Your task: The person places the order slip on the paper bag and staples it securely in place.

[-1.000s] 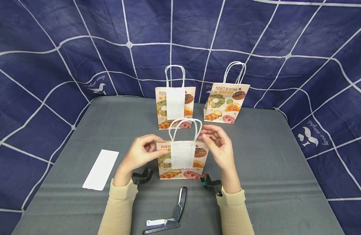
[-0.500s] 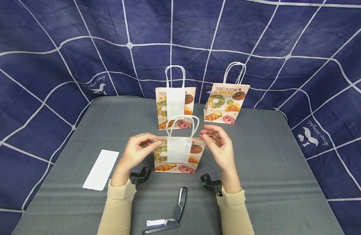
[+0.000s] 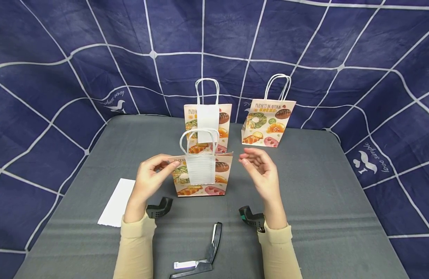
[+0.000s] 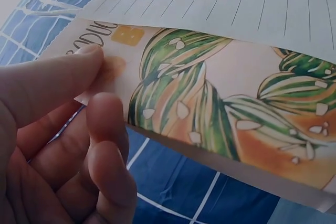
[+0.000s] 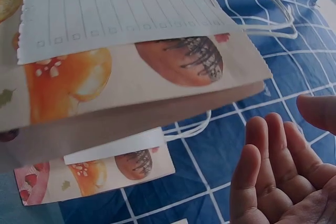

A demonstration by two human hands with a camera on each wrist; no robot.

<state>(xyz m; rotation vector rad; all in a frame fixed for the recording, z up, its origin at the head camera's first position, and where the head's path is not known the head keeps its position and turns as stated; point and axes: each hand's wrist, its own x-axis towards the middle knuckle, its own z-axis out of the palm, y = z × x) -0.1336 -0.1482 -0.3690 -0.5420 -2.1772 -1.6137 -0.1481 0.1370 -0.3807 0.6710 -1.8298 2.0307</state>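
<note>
A paper gift bag (image 3: 202,190) printed with bread pictures and fitted with white handles is held near the middle of the table. Against its front hangs a lined white sheet (image 3: 201,170) with checkboxes, just below the handles. My left hand (image 3: 151,176) pinches the bag's upper left corner between thumb and fingers; the left wrist view shows the thumb (image 4: 86,61) on the printed face. Beside the bag's right edge, my right hand (image 3: 261,170) is apart from it, fingers loosely bent around nothing. A stapler (image 3: 211,252), folded open, lies on the table in front.
Behind the held bag stands a similar bag (image 3: 191,114) with a white sheet on it. To its right is another bag (image 3: 267,124) without a visible sheet. A white paper slip (image 3: 116,203) lies at left on the grey table (image 3: 326,193). Blue gridded cloth (image 3: 214,31) surrounds the table.
The held bag has moved left and away from me with my left hand, and now partly covers the rear bag. My right hand has stayed in place, so a gap has opened.
</note>
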